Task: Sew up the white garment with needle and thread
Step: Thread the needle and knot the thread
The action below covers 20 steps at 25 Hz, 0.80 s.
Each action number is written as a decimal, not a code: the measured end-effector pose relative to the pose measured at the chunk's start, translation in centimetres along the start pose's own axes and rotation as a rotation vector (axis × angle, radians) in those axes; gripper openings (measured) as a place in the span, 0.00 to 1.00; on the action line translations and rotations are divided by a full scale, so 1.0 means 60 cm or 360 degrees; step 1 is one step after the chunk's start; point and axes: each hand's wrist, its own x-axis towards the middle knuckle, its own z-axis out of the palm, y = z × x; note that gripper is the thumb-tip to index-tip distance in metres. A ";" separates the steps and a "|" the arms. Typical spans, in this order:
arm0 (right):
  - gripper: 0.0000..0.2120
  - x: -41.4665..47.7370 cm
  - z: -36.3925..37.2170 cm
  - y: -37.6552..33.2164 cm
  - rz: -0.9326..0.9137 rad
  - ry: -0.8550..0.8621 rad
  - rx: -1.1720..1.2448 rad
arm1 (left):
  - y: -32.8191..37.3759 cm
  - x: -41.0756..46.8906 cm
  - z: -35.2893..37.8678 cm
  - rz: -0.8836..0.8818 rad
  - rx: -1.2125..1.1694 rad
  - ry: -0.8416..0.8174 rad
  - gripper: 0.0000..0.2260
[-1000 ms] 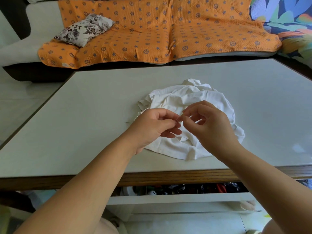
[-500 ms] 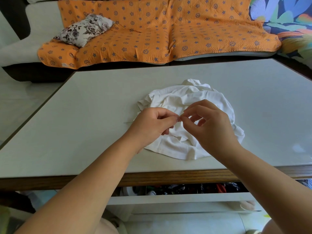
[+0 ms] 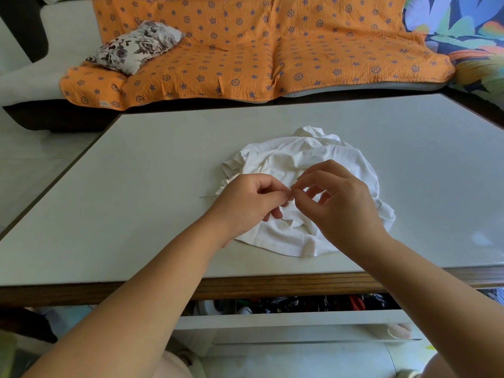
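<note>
The white garment (image 3: 305,162) lies crumpled in the middle of the table (image 3: 136,186). Both hands hover over its near-left part. My left hand (image 3: 245,203) and my right hand (image 3: 341,203) meet fingertip to fingertip, each pinching thumb and forefinger on a fine pale thread (image 3: 290,190) that is barely visible. A thin dark needle (image 3: 207,196) pokes out leftwards from behind my left hand, low over the tabletop. I cannot tell whether the needle is held or lying on the table.
The table's wooden front edge (image 3: 272,285) is near me, with an open drawer of small items (image 3: 300,304) below it. Behind the table stands a sofa with an orange patterned cover (image 3: 245,50) and a floral cushion (image 3: 136,46).
The two pinches have drawn closer and now touch. My right hand's lower fingers have spread apart a little. The garment and needle have not moved.
</note>
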 end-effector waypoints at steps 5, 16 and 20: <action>0.03 0.000 -0.001 0.001 -0.0001 -0.0006 -0.0004 | -0.003 0.007 -0.002 -0.0020 0.0020 0.0055 0.05; 0.02 0.001 -0.006 0.004 -0.0043 0.0007 -0.0044 | -0.005 0.004 0.000 0.0072 0.0059 0.0136 0.05; 0.02 0.000 -0.007 0.003 -0.0069 0.0000 -0.0082 | -0.002 0.002 -0.001 0.0027 0.0114 0.0082 0.05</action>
